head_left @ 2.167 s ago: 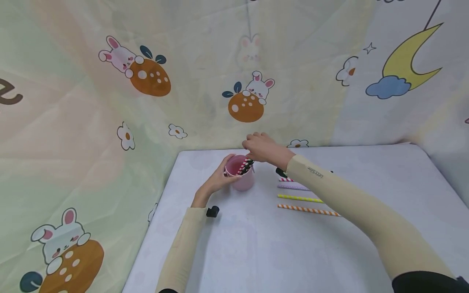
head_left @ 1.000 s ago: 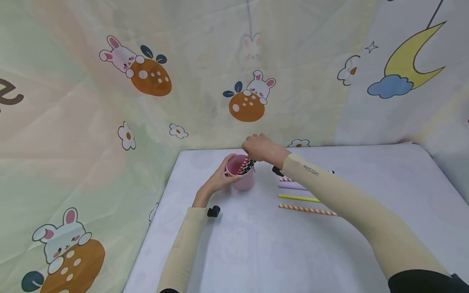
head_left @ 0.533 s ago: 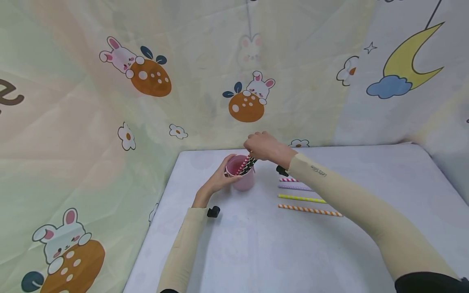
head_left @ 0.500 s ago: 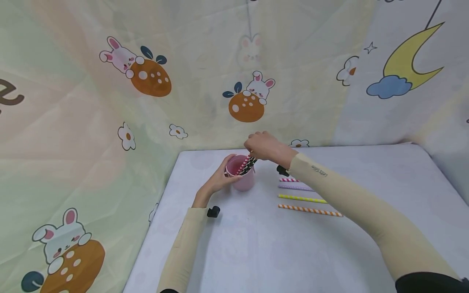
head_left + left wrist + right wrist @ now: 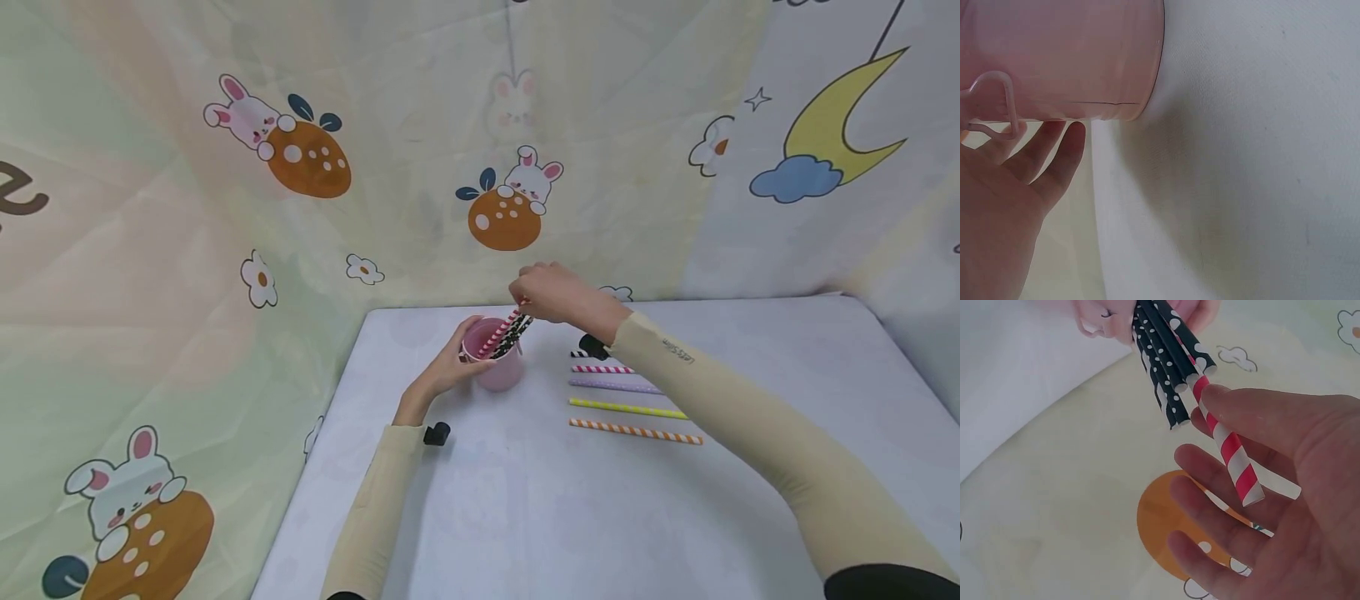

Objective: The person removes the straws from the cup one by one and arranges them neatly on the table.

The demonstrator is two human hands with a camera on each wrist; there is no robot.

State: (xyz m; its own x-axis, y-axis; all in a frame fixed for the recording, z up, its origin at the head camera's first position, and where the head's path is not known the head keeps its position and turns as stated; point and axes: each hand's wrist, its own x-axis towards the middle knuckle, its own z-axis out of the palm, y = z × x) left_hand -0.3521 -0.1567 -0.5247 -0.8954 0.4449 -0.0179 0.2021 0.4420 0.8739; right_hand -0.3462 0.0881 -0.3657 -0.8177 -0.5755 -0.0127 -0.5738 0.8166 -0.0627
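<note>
My left hand [image 5: 448,362] holds a small pink bucket [image 5: 498,379] by its side, thumb on the near side and fingers behind. In the left wrist view, the fingers touch the bucket wall next to its wire-like handle lug [image 5: 1011,103]. Several dark paper straws [image 5: 1163,356] with white dots and patterns lean out of the bucket toward the right. Thumb and index finger of my right hand [image 5: 562,296] pinch a red-and-white striped paper straw [image 5: 1232,450] near its upper end. Its lower part is inside the bucket, and the other right fingers are spread loosely.
To the right lies a row of paper straws: a black-and-white one [image 5: 579,354] partly hidden by the right wrist camera [image 5: 595,347], a pink-striped one [image 5: 602,368], a lilac one [image 5: 615,385], a yellow one [image 5: 628,408] and an orange-striped one [image 5: 636,431]. A printed cloth [image 5: 405,208] hangs behind the table.
My right hand has moved up and to the right, and more of the red-striped straw shows above the bucket. The left hand and the bucket have stayed in place.
</note>
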